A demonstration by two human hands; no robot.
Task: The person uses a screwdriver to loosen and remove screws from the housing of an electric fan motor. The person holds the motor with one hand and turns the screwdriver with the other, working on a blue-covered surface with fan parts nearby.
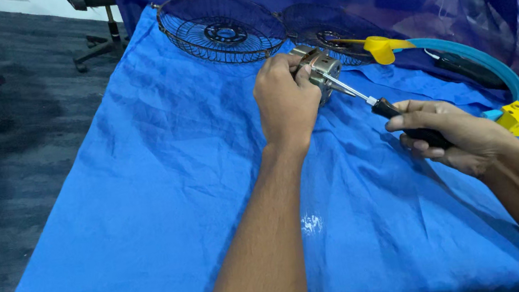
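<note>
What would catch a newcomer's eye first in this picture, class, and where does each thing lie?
At the centre, the left hand grips a small metal fan motor while the right hand holds a black-handled screwdriver with its tip at the motor. Everything lies on a bright blue cloth covering the table. Behind the hands, at the cloth's far edge, two black wire fan guards lie side by side.

- We record the cloth (167, 203) over the surface as plain bright blue, with one small white mark.
- Wire fan guards (222, 28): black.
- Motor (322, 69): silver-grey metal.
- Screwdriver (377, 106): black handle, silver shaft.
- Ring (493, 64): light blue, with yellow fittings.
</note>
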